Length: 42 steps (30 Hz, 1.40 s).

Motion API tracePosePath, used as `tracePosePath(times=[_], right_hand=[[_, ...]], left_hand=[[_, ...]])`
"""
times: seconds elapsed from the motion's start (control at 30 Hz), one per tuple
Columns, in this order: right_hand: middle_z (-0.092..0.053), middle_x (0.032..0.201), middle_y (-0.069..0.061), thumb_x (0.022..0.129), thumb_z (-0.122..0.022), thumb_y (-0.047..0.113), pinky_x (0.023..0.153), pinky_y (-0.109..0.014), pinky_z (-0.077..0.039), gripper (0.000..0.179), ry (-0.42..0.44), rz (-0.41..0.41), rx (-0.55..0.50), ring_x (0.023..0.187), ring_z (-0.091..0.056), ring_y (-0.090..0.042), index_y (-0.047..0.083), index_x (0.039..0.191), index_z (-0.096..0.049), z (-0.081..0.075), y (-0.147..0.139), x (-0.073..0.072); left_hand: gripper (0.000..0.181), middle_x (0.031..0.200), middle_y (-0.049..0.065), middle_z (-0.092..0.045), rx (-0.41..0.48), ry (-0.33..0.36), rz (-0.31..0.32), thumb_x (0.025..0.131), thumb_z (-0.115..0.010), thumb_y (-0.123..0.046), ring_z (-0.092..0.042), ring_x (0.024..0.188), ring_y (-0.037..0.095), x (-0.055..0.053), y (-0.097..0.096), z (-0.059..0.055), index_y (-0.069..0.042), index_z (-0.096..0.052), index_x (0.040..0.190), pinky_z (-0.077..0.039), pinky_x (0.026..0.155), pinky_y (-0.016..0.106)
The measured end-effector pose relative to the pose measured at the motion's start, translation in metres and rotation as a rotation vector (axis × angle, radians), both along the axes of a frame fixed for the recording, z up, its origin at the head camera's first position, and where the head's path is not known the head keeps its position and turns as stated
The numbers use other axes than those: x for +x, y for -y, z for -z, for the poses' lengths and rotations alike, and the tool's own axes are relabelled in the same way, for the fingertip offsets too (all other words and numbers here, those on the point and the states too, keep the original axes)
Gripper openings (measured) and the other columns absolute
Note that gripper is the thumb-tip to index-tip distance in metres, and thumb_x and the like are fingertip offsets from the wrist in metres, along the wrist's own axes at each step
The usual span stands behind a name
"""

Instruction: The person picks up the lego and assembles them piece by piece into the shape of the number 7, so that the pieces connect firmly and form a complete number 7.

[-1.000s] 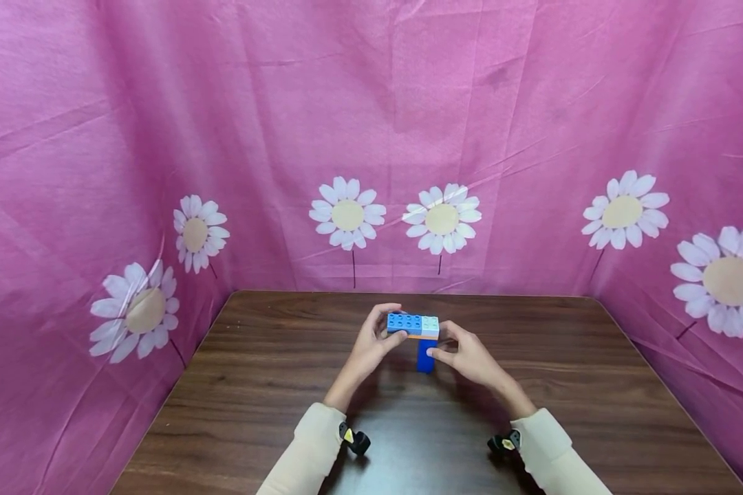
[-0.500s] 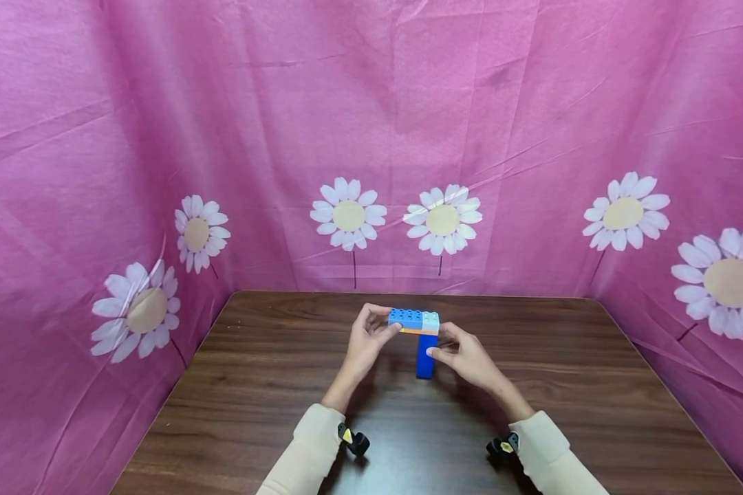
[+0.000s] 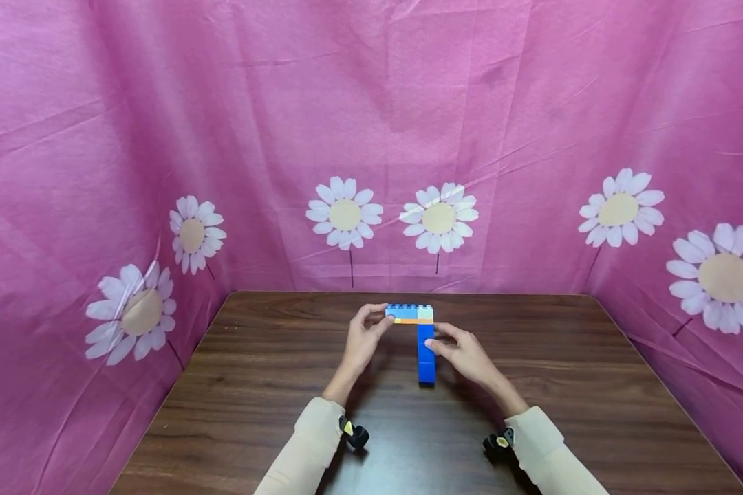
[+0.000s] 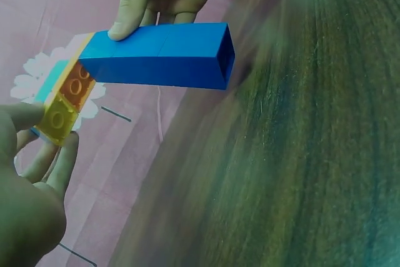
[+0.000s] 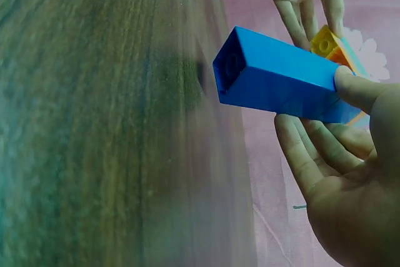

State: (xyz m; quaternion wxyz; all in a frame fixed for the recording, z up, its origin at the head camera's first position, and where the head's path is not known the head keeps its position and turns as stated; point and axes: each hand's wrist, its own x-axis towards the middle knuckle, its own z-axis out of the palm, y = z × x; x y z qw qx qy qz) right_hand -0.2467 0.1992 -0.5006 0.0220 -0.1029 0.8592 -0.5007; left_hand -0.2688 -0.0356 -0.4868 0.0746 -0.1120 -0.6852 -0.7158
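Observation:
Both hands hold one joined structure of toy building bricks above the table. Its top bar has a blue brick point(image 3: 401, 312) and a pale mint brick point(image 3: 425, 313) over a layer of yellow point(image 4: 60, 117) and orange point(image 4: 76, 87). From the bar's right end hangs a dark blue column point(image 3: 426, 371), its hollow underside visible in both wrist views. My left hand point(image 3: 362, 340) pinches the bar's left end between thumb and fingers. My right hand point(image 3: 469, 354) grips the column's upper part, thumb on the near face and fingers behind.
A brown wood-grain table point(image 3: 254, 399) lies under the hands. Behind it and along both sides hangs a pink cloth point(image 3: 371, 110) printed with white daisies. Each wrist bears a small black camera point(image 3: 357, 436).
The brick structure has tilted: its studded top has turned away from me, and the front faces and more of the blue column now show. Both hands have kept their hold.

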Motion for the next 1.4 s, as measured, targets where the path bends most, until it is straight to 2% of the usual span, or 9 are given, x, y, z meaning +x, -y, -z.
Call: tracePosePath(times=[0.1, 0.23, 0.37, 0.6, 0.67, 0.87, 0.97, 1.2, 1.4], right_hand=[[-0.065, 0.119, -0.011, 0.089, -0.067, 0.05, 0.085, -0.036, -0.058, 0.064, -0.006, -0.006, -0.021, 0.093, -0.071, -0.016, 0.011, 0.137, -0.054, 0.002, 0.001, -0.003], [-0.064, 0.115, -0.011, 0.089, -0.067, 0.048, 0.084, -0.037, -0.057, 0.063, -0.015, -0.012, -0.026, 0.088, -0.07, -0.015, 0.009, 0.137, -0.054, 0.005, 0.002, -0.008], [-0.065, 0.119, -0.015, 0.09, -0.067, 0.044, 0.082, -0.037, -0.058, 0.063, -0.004, -0.001, -0.013, 0.083, -0.071, -0.015, 0.006, 0.138, -0.052, 0.006, 0.005, -0.013], [-0.067, 0.117, -0.019, 0.09, -0.071, 0.037, 0.076, -0.034, -0.059, 0.059, 0.027, 0.057, -0.026, 0.077, -0.071, -0.016, 0.002, 0.134, -0.052, 0.009, 0.01, -0.026], [-0.069, 0.115, -0.017, 0.09, -0.071, 0.037, 0.076, -0.034, -0.059, 0.06, 0.038, 0.066, -0.013, 0.076, -0.071, -0.015, 0.002, 0.134, -0.052, 0.009, 0.011, -0.029], [-0.073, 0.109, -0.014, 0.093, -0.066, 0.039, 0.078, -0.036, -0.057, 0.06, 0.055, 0.083, 0.06, 0.073, -0.072, -0.015, 0.001, 0.137, -0.051, 0.009, 0.013, -0.034], [-0.074, 0.106, -0.013, 0.094, -0.065, 0.039, 0.075, -0.034, -0.056, 0.059, 0.051, 0.089, 0.099, 0.073, -0.071, -0.015, 0.002, 0.137, -0.052, 0.009, 0.014, -0.037], [-0.072, 0.103, -0.015, 0.096, -0.062, 0.036, 0.061, -0.03, -0.055, 0.056, 0.047, 0.07, 0.157, 0.071, -0.069, -0.015, -0.003, 0.136, -0.052, 0.012, 0.014, -0.042], [-0.065, 0.114, -0.021, 0.097, -0.062, 0.032, 0.065, -0.029, -0.054, 0.052, -0.007, 0.082, 0.231, 0.08, -0.066, -0.017, -0.005, 0.133, -0.055, 0.015, 0.015, -0.042]], left_hand=[[0.033, 0.123, 0.017, -0.058, -0.071, -0.002, -0.048, 0.09, -0.071, -0.011, -0.059, 0.108, 0.027, -0.005, 0.001, 0.004, -0.002, -0.065, 0.121, -0.053, 0.087, 0.024], [0.035, 0.12, 0.013, -0.061, -0.129, -0.013, -0.086, 0.091, -0.071, -0.016, -0.06, 0.11, 0.028, -0.011, 0.001, 0.01, -0.005, -0.066, 0.123, -0.053, 0.088, 0.028], [0.035, 0.117, 0.009, -0.064, -0.171, -0.007, -0.119, 0.091, -0.071, -0.018, -0.064, 0.108, 0.025, -0.017, 0.0, 0.016, -0.007, -0.067, 0.123, -0.054, 0.09, 0.032], [0.026, 0.113, 0.025, -0.068, -0.048, 0.053, -0.103, 0.092, -0.066, -0.007, -0.065, 0.099, 0.049, -0.026, -0.002, 0.026, 0.001, -0.068, 0.117, -0.056, 0.085, 0.052], [0.025, 0.113, 0.026, -0.068, -0.06, 0.077, -0.108, 0.093, -0.064, -0.006, -0.066, 0.099, 0.048, -0.028, -0.002, 0.028, 0.002, -0.068, 0.117, -0.056, 0.085, 0.051], [0.026, 0.113, 0.018, -0.071, -0.234, 0.118, -0.151, 0.096, -0.061, -0.011, -0.07, 0.097, 0.029, -0.031, -0.002, 0.032, -0.006, -0.069, 0.12, -0.057, 0.079, 0.03], [0.027, 0.115, 0.018, -0.071, -0.265, 0.126, -0.136, 0.096, -0.06, -0.012, -0.07, 0.096, 0.03, -0.032, -0.002, 0.034, -0.008, -0.069, 0.121, -0.055, 0.078, 0.026], [0.032, 0.124, 0.018, -0.066, -0.269, 0.154, -0.059, 0.098, -0.057, -0.009, -0.069, 0.102, 0.033, -0.034, -0.001, 0.04, -0.004, -0.063, 0.129, -0.057, 0.085, 0.032], [0.034, 0.13, 0.018, -0.062, -0.308, 0.18, -0.011, 0.1, -0.055, -0.011, -0.066, 0.109, 0.027, -0.033, -0.002, 0.043, -0.002, -0.059, 0.132, -0.055, 0.091, 0.035]])
